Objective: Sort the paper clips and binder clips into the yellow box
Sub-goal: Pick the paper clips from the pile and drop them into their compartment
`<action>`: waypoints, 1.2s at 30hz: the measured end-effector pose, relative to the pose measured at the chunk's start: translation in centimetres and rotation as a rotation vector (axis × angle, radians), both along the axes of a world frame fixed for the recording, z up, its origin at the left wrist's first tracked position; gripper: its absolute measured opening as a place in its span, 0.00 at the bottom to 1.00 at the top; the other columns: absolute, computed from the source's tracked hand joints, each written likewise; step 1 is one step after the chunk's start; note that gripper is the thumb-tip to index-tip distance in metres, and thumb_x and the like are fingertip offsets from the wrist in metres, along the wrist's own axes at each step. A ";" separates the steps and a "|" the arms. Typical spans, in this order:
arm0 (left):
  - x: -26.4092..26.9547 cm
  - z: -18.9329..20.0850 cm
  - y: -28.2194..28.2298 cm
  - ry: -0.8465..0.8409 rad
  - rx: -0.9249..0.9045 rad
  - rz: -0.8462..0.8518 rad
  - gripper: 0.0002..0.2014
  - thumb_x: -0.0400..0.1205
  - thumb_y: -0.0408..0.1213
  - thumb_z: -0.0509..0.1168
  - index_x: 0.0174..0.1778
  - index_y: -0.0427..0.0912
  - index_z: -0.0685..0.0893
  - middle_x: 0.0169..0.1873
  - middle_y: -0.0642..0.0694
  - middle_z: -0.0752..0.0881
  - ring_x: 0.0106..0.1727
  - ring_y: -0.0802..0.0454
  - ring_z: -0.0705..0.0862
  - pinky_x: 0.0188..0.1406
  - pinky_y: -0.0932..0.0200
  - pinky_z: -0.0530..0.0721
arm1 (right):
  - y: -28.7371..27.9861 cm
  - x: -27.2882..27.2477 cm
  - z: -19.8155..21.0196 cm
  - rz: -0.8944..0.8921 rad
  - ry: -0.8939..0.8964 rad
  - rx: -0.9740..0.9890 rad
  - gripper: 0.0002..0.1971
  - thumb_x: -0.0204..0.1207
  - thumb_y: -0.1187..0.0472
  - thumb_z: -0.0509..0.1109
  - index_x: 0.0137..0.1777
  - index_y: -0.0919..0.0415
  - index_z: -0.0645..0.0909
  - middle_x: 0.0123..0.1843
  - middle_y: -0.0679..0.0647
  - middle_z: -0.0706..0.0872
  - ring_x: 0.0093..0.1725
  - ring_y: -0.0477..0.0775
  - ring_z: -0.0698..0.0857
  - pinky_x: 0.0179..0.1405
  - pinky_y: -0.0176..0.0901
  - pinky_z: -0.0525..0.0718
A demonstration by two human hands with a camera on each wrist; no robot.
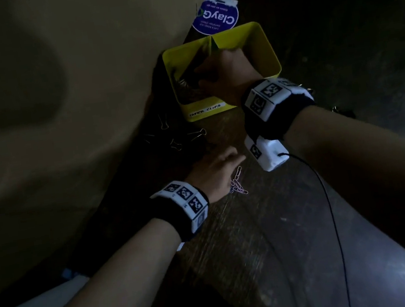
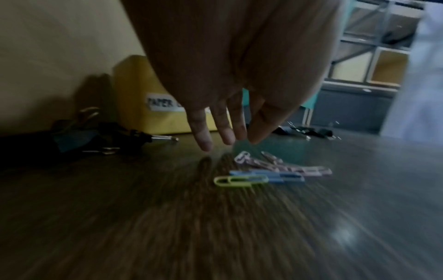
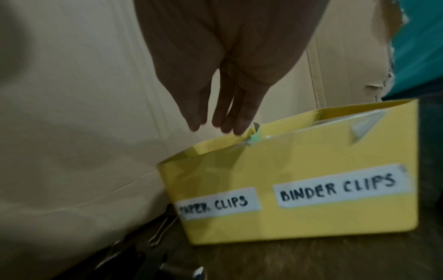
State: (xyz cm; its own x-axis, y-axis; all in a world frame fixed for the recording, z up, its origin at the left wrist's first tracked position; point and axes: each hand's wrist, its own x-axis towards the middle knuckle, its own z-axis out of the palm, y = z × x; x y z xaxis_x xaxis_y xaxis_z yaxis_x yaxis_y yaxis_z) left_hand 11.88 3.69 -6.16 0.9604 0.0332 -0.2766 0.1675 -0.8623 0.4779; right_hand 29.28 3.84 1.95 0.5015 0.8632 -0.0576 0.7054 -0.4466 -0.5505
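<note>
The yellow box [image 1: 269, 48] stands against a beige wall, its front labelled PAPER CLIPS on the left and BINDER CLIPS on the right [image 3: 287, 223]. My right hand [image 1: 201, 74] hangs over the left compartment with straight fingers [image 3: 241, 123] and nothing visible in them. A small pile of coloured paper clips [image 1: 237, 182] lies on the wooden table. Just above and left of that pile my left hand [image 2: 225, 141] hovers, fingers straight and empty. Black binder clips [image 1: 175, 137] lie left of the box, and more [image 2: 309, 131] lie to its right.
A purple and white ClayGo packet [image 1: 215, 17] stands behind the box. The beige wall [image 1: 45, 111] bounds the table on the left. A black cable [image 1: 330, 200] runs down the table's right side. The yellow box [image 2: 134, 91] sits just behind the left binder clips [image 2: 95, 136].
</note>
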 end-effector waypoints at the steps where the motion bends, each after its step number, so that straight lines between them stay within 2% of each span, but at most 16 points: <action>1: -0.2 0.0 -0.5 -0.006 0.028 -0.059 0.26 0.75 0.27 0.64 0.71 0.42 0.74 0.65 0.46 0.74 0.65 0.45 0.75 0.61 0.46 0.79 | -0.8 -0.6 0.0 -0.004 -0.032 0.081 0.13 0.75 0.63 0.68 0.59 0.58 0.85 0.60 0.58 0.86 0.60 0.57 0.83 0.59 0.38 0.77; 3: -1.0 -0.4 -0.8 -0.038 0.069 -0.129 0.25 0.70 0.25 0.67 0.65 0.35 0.79 0.60 0.41 0.79 0.61 0.40 0.78 0.54 0.43 0.82 | -2.8 -1.6 -0.4 -0.022 -0.073 0.207 0.15 0.74 0.65 0.68 0.60 0.58 0.85 0.59 0.60 0.85 0.56 0.56 0.84 0.53 0.30 0.72; 4: -1.5 -0.6 -1.0 -0.055 0.075 -0.147 0.24 0.68 0.24 0.68 0.63 0.33 0.80 0.57 0.39 0.81 0.59 0.38 0.79 0.51 0.42 0.84 | -4.0 -2.1 -0.7 -0.032 -0.076 0.244 0.15 0.72 0.66 0.69 0.59 0.60 0.85 0.57 0.61 0.84 0.53 0.56 0.84 0.51 0.30 0.72; 5: -1.9 -0.6 -1.0 -0.047 0.075 -0.164 0.24 0.69 0.24 0.68 0.63 0.33 0.80 0.58 0.39 0.81 0.60 0.38 0.79 0.53 0.42 0.83 | -5.3 -2.7 -1.1 -0.043 -0.082 0.261 0.15 0.70 0.67 0.70 0.58 0.63 0.85 0.55 0.63 0.84 0.51 0.57 0.84 0.49 0.31 0.72; 6: -2.3 -0.4 -1.0 -0.031 0.078 -0.181 0.23 0.73 0.27 0.67 0.66 0.35 0.78 0.63 0.39 0.79 0.64 0.39 0.76 0.60 0.42 0.80 | -6.7 -3.4 -1.6 -0.050 -0.091 0.263 0.15 0.68 0.68 0.71 0.55 0.65 0.85 0.52 0.65 0.84 0.48 0.60 0.85 0.47 0.31 0.72; 8: -3.3 -0.1 -0.6 0.030 0.036 -0.134 0.24 0.80 0.31 0.61 0.74 0.42 0.71 0.72 0.44 0.71 0.73 0.46 0.68 0.74 0.52 0.68 | -9.4 -5.2 -3.0 -0.057 -0.121 0.258 0.12 0.65 0.69 0.73 0.50 0.67 0.85 0.46 0.65 0.85 0.41 0.62 0.86 0.42 0.31 0.72; 9: -3.8 0.1 -0.2 0.042 0.005 -0.059 0.25 0.81 0.31 0.59 0.76 0.44 0.68 0.74 0.46 0.69 0.75 0.48 0.66 0.74 0.56 0.64 | -10.6 -6.2 -4.0 -0.056 -0.102 0.213 0.13 0.66 0.68 0.73 0.52 0.66 0.84 0.48 0.65 0.84 0.42 0.62 0.86 0.42 0.32 0.76; 11: -4.4 0.7 0.4 0.031 -0.017 0.111 0.27 0.81 0.32 0.59 0.78 0.46 0.65 0.75 0.47 0.66 0.75 0.49 0.65 0.74 0.55 0.68 | -12.9 -8.1 -5.9 -0.058 0.046 -0.038 0.24 0.69 0.62 0.74 0.67 0.60 0.77 0.60 0.61 0.80 0.54 0.60 0.84 0.54 0.43 0.83; 13: -4.5 1.1 0.2 0.130 -0.014 0.206 0.29 0.80 0.38 0.63 0.78 0.46 0.63 0.74 0.48 0.62 0.74 0.48 0.65 0.73 0.49 0.71 | -14.6 -9.9 -7.3 -0.032 0.170 -0.309 0.34 0.69 0.53 0.75 0.75 0.54 0.68 0.71 0.56 0.71 0.67 0.58 0.75 0.67 0.49 0.78; 15: -4.4 1.2 -0.8 0.232 0.029 0.205 0.32 0.79 0.41 0.65 0.79 0.46 0.60 0.74 0.48 0.61 0.74 0.47 0.63 0.73 0.48 0.71 | -15.4 -11.5 -7.9 0.002 0.192 -0.417 0.37 0.70 0.49 0.74 0.77 0.53 0.64 0.74 0.55 0.66 0.73 0.58 0.68 0.71 0.49 0.73; 17: -4.2 1.1 -2.1 0.245 0.074 0.229 0.32 0.79 0.39 0.65 0.79 0.45 0.61 0.74 0.46 0.61 0.74 0.45 0.62 0.73 0.49 0.71 | -15.3 -12.4 -8.1 -0.031 0.171 -0.413 0.34 0.74 0.49 0.71 0.78 0.54 0.63 0.74 0.56 0.66 0.73 0.59 0.67 0.73 0.49 0.71; 20: -3.8 1.0 -3.7 0.250 0.128 0.272 0.28 0.79 0.32 0.64 0.76 0.44 0.66 0.74 0.45 0.61 0.74 0.43 0.63 0.71 0.47 0.73 | -14.7 -12.9 -8.5 -0.083 0.162 -0.372 0.27 0.78 0.53 0.66 0.76 0.55 0.67 0.72 0.57 0.70 0.69 0.59 0.73 0.68 0.50 0.75; 24: -3.6 1.0 -4.7 0.272 0.190 0.230 0.20 0.83 0.32 0.58 0.72 0.41 0.71 0.75 0.44 0.63 0.72 0.42 0.65 0.71 0.44 0.72 | -14.5 -13.6 -8.4 -0.017 0.210 -0.354 0.21 0.80 0.58 0.63 0.73 0.53 0.71 0.69 0.55 0.76 0.62 0.54 0.80 0.61 0.44 0.80; 30: -3.4 1.1 -4.1 0.353 0.237 0.103 0.19 0.83 0.32 0.58 0.71 0.40 0.72 0.75 0.43 0.63 0.74 0.42 0.63 0.73 0.44 0.70 | -13.9 -14.0 -7.1 0.040 0.212 -0.520 0.17 0.82 0.62 0.59 0.71 0.60 0.72 0.69 0.60 0.76 0.65 0.58 0.79 0.64 0.47 0.76; 33: -3.3 0.9 -3.6 0.352 0.234 0.050 0.18 0.84 0.32 0.56 0.71 0.38 0.72 0.74 0.41 0.65 0.73 0.42 0.65 0.73 0.47 0.69 | -13.7 -13.9 -6.6 0.101 0.202 -0.540 0.17 0.83 0.63 0.57 0.71 0.63 0.72 0.70 0.61 0.75 0.67 0.59 0.77 0.65 0.47 0.75; 36: -3.3 1.3 -3.3 0.364 0.315 -0.072 0.18 0.85 0.31 0.54 0.72 0.36 0.69 0.72 0.38 0.66 0.73 0.41 0.66 0.73 0.48 0.69 | -13.6 -14.0 -6.2 0.127 0.197 -0.536 0.19 0.83 0.63 0.55 0.73 0.63 0.70 0.73 0.62 0.72 0.69 0.61 0.75 0.67 0.48 0.73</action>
State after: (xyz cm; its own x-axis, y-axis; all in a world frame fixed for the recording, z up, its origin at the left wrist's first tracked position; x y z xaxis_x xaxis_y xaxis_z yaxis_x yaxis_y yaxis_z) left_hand 8.57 0.41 -4.88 0.8059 0.1061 -0.5825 0.2099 -0.9711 0.1136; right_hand 15.27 -9.77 -4.23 0.3315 0.7403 -0.5849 0.6786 -0.6178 -0.3974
